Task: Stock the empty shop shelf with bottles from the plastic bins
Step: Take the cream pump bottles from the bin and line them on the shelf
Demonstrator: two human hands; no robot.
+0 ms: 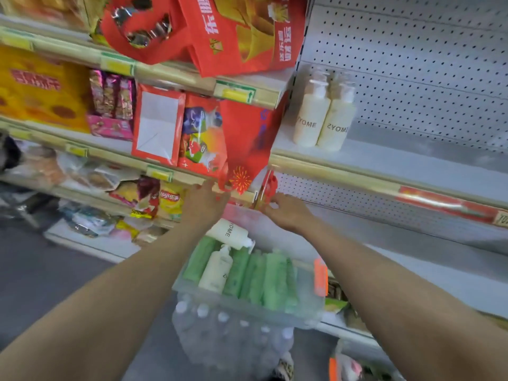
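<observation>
Two cream ZYOME pump bottles (312, 114) stand side by side at the left end of the grey shelf (398, 166). Below them a clear plastic bin (247, 302) holds several green bottles (264, 281) and two cream bottles (231, 233) lying on top. My left hand (204, 204) reaches past the bin's far left corner, up against the neighbouring shelf's edge, with its fingers hidden. My right hand (288, 213) is at the bin's far right corner by the shelf post, fingers curled. Neither hand has a bottle in it. The frame is motion-blurred.
The bin rests on a shrink-wrapped pack of water bottles (233, 336) on the floor. Red gift bags (242, 133) hang over the snack shelves on the left, close to my left hand. The pegboard back panel (412, 78) and lower grey shelves lie to the right.
</observation>
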